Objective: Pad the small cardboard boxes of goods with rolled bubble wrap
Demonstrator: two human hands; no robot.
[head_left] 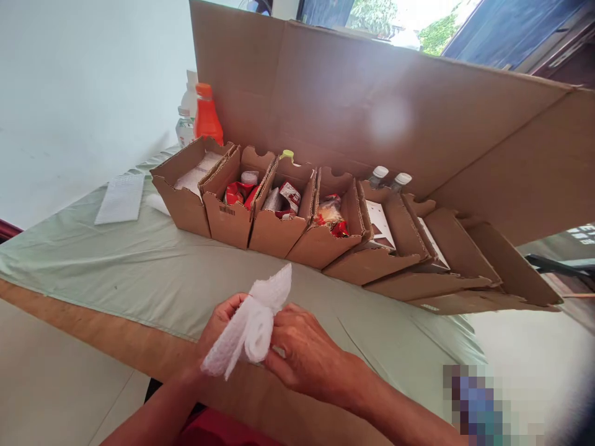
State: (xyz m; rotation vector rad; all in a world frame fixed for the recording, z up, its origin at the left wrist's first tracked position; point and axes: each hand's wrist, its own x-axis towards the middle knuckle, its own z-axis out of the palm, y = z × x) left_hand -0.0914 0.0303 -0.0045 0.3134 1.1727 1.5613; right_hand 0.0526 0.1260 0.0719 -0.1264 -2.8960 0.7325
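Both my hands hold a white textured cloth (pixel 255 322), partly rolled, over the near edge of the table. My left hand (pixel 219 323) grips it from behind on the left. My right hand (pixel 310 353) pinches its rolled part from the right. One corner of the cloth sticks up and another hangs down past my left wrist. Beyond my hands stands a row of several open cardboard boxes (pixel 227 214) on a pale green tablecloth (pixel 139 266).
The boxes hold red snack packets (pixel 238 192), a yellow-capped item (pixel 287 155) and two white-capped bottles (pixel 379 175). A large cardboard sheet (pixel 372 105) leans behind them. An orange bottle (pixel 206 118) and a folded white cloth (pixel 121 197) sit at the far left.
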